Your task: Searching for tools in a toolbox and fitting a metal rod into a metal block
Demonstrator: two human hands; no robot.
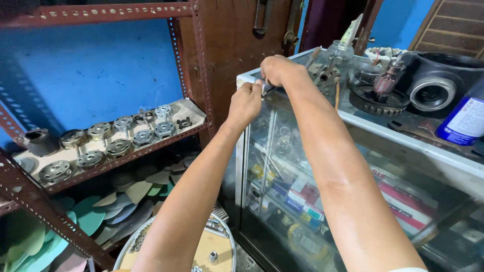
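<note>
Left hand [245, 103] and right hand [276, 69] are closed on a thin metal tool [268, 91] at the glass cabinet's [282, 151] twelve-o'clock edge — work unfinished; motor housings [101, 146] shelved at nine o'clock.

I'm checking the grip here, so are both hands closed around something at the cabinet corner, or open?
Both closed. The left hand and right hand are fisted at the glass cabinet corner, pinching a thin metal tool between them.

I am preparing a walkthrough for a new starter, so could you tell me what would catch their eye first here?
The two hands, left hand and right hand, meet over a thin metal tool at the corner of the glass display cabinet. At left, round metal motor housings line a rusty shelf against the blue wall.
</note>
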